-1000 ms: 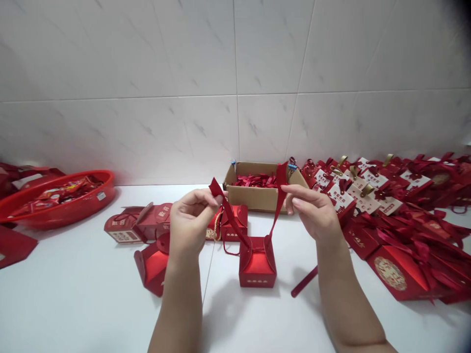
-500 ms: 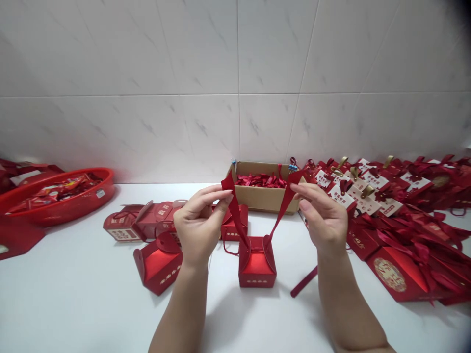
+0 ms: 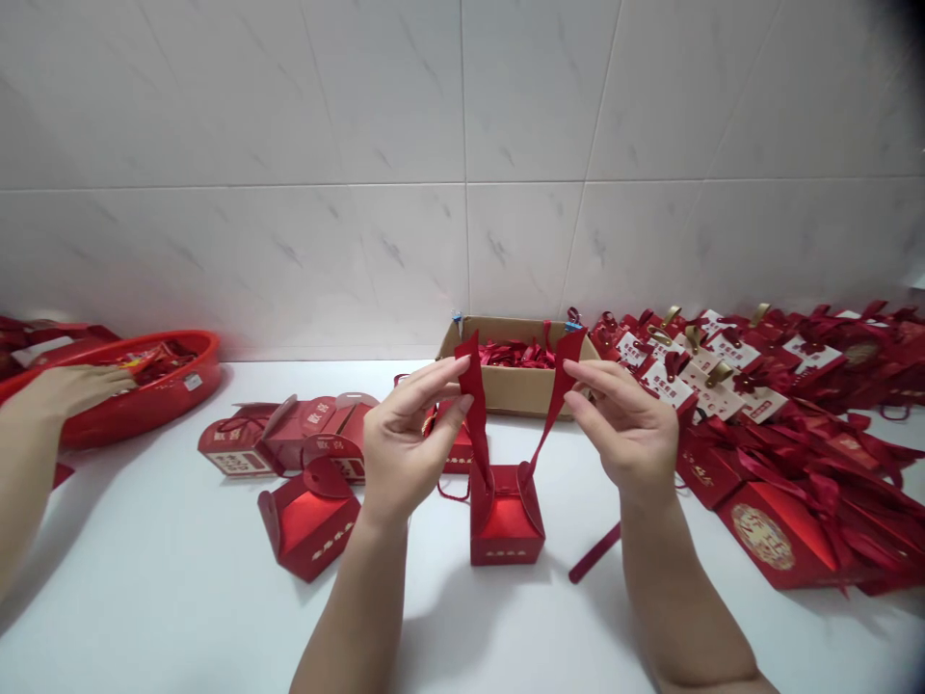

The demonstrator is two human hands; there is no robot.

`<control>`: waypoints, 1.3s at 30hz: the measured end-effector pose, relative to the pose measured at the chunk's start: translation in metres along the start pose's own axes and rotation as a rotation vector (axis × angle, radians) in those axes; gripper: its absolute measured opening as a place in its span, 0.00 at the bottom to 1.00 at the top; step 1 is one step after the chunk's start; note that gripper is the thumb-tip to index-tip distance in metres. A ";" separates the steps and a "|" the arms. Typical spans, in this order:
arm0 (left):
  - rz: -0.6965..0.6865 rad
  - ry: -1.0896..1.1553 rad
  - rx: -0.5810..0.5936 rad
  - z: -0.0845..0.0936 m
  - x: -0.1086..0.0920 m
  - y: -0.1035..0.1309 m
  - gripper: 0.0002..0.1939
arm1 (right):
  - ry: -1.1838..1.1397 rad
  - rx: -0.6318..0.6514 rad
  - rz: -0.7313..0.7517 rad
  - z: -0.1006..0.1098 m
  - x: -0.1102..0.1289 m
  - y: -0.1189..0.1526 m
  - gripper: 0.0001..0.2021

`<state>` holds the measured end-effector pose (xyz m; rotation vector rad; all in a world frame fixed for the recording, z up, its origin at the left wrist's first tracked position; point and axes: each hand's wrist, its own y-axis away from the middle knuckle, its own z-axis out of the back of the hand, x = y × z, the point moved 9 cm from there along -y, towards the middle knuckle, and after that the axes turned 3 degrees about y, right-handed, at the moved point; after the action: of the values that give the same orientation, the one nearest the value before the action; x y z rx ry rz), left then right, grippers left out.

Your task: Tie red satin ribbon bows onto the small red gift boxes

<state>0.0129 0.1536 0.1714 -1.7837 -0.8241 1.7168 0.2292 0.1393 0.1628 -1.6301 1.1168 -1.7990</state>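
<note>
A small red gift box (image 3: pixel 507 540) stands upright on the white table in front of me, gold lettering on its front. A dark red ribbon (image 3: pixel 476 424) comes up from its top in two ends that spread into a V. My left hand (image 3: pixel 405 439) pinches one end between thumb and fingertips. The other end is pinched by my right hand (image 3: pixel 630 424), level with the left. The ribbon is untied. Right of the box, a loose strip of ribbon (image 3: pixel 596 552) lies on the table, partly behind my right forearm.
Several red boxes (image 3: pixel 310 525) lie to the left. A cardboard box (image 3: pixel 516 390) of ribbons stands behind. Beribboned red boxes (image 3: pixel 766 530) are piled at right. Another person's hand (image 3: pixel 87 388) is in a red basin (image 3: pixel 166 410) of wrapped packets at far left.
My hands have come slightly closer together, bringing the ribbon ends more upright. Another person's arm has entered from the left and reached into the basin.
</note>
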 end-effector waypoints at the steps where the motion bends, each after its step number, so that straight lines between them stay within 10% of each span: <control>1: 0.001 0.000 0.004 0.000 0.000 0.000 0.20 | 0.004 0.002 0.000 0.000 0.000 0.000 0.17; 39: -0.077 0.007 0.020 -0.002 -0.007 0.000 0.23 | 0.054 -0.159 0.016 0.019 0.000 0.003 0.13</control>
<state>0.0146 0.1484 0.1765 -1.7214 -0.8581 1.6631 0.2467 0.1325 0.1594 -1.6642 1.3230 -1.7934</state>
